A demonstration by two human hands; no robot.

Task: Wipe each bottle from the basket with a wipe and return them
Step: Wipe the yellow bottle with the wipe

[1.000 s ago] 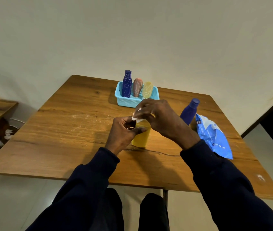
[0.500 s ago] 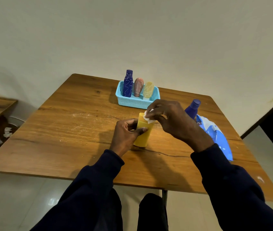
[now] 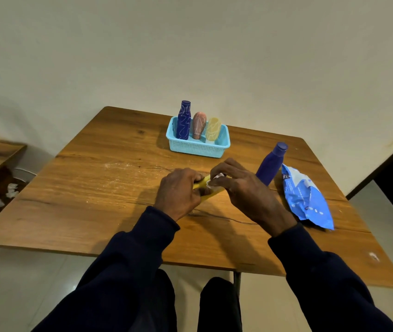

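Head camera: the yellow bottle [image 3: 202,185], upright half a second ago, is now tipped nearly flat, low over the table [image 3: 94,188] in front of the basket [image 3: 197,147], with the left hand [image 3: 178,190] curled round its near end. The right hand [image 3: 243,188] pinches the white wipe [image 3: 216,180] against its upper side. Beside that hand, the plain blue bottle [image 3: 271,164] and the wipes pack [image 3: 305,197] have not moved.

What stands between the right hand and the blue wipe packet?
In the head view, a plain dark blue bottle stands upright between the right hand and the packet.
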